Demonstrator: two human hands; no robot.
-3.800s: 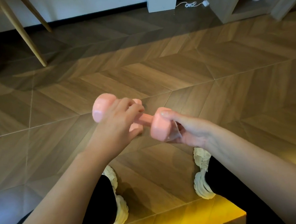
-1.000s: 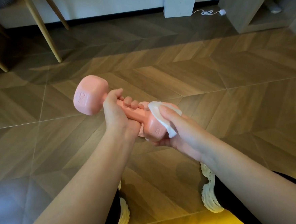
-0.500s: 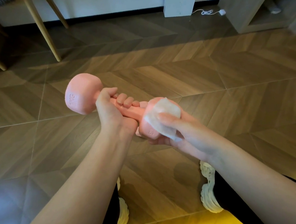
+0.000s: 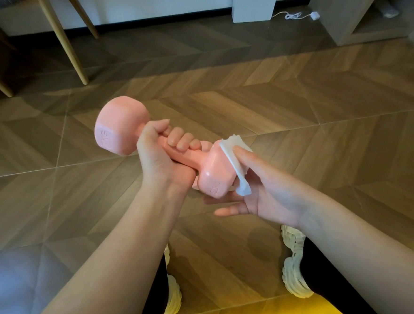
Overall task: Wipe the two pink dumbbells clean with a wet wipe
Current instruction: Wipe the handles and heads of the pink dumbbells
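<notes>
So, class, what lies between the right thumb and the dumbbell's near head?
The white wipe: the right hand presses it with the thumb onto the dumbbell, as the head view shows.

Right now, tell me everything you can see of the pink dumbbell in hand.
The pink dumbbell is one matte, smooth piece: two blocky, round-edged heads joined by a slim handle. Each head bears a faint embossed mark, too blurred to read. It is held tilted above the wood-pattern floor, far head higher. The left hand grips the handle; the right hand cups the near head from below, thumb pressing a white wet wipe onto it.
</notes>
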